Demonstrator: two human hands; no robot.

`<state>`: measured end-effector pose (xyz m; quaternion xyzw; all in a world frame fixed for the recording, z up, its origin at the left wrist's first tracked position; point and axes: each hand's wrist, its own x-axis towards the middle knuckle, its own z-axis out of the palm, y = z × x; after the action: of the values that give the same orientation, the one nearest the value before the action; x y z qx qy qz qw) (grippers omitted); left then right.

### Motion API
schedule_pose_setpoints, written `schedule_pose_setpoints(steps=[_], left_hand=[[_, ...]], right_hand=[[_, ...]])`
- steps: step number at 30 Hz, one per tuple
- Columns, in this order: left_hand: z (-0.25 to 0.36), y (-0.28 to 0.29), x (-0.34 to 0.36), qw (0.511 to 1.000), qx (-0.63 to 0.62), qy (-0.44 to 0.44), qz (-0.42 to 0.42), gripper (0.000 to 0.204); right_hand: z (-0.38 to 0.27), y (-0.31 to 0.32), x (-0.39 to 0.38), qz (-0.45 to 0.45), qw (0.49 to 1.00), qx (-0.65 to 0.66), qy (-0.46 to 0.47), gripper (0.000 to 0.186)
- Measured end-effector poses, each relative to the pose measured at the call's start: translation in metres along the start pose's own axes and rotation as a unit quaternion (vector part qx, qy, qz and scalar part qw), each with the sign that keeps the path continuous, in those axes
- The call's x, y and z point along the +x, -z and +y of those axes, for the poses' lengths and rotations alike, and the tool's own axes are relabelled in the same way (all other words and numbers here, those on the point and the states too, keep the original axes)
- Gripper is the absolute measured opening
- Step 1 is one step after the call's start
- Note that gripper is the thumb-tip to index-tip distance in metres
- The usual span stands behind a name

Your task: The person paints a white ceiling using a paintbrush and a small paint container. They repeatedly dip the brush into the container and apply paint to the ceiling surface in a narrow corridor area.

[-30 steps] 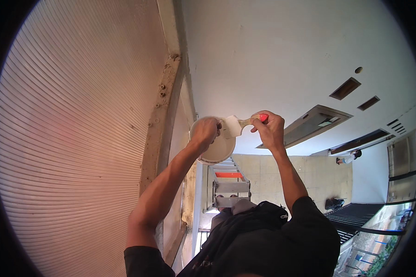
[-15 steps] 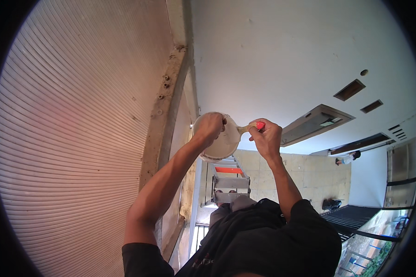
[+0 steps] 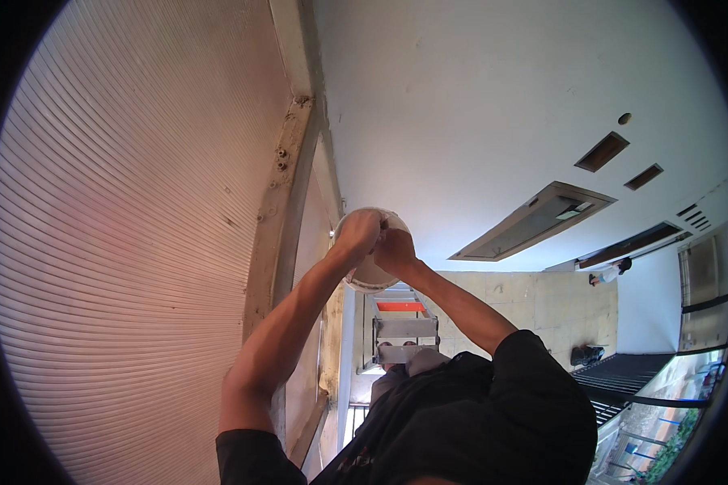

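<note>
A whitish paint bucket hangs in front of me, high above the floor. My left hand is closed at its top, over the left side of the opening; the part it grips is hidden under the fingers. My right hand is closed over the right side of the opening, knuckles close to the left hand. The paintbrush it held a moment ago is out of sight behind the hand and the bucket wall.
Below stands a metal stepladder with an orange-red strip. A ribbed translucent panel and a stained beam rise at left. A white wall with framed openings fills the right. Far off on the tiled floor is a person.
My right hand has swung left and in over the bucket, taking the red-tipped paintbrush out of view. The bucket and left hand have shifted slightly down in the picture.
</note>
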<state>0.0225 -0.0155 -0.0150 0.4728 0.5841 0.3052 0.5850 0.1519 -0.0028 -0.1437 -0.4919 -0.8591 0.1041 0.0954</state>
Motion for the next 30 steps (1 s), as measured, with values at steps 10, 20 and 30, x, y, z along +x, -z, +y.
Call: schedule_pose_setpoints(steps=[10,20,30], left_hand=[[-0.006,-0.004,0.004,0.996,-0.077,0.036,0.002,0.025],[-0.005,-0.004,0.003,0.995,-0.082,0.055,-0.012,0.024],[0.002,-0.006,-0.004,0.997,-0.074,0.032,-0.015,0.024]], right_hand=[[-0.017,0.079,-0.034,-0.031,0.980,0.178,-0.083,0.019],[-0.001,0.054,-0.039,0.172,0.968,0.181,0.025,0.024],[-0.006,0.070,-0.051,0.211,0.958,0.191,-0.033,0.014]])
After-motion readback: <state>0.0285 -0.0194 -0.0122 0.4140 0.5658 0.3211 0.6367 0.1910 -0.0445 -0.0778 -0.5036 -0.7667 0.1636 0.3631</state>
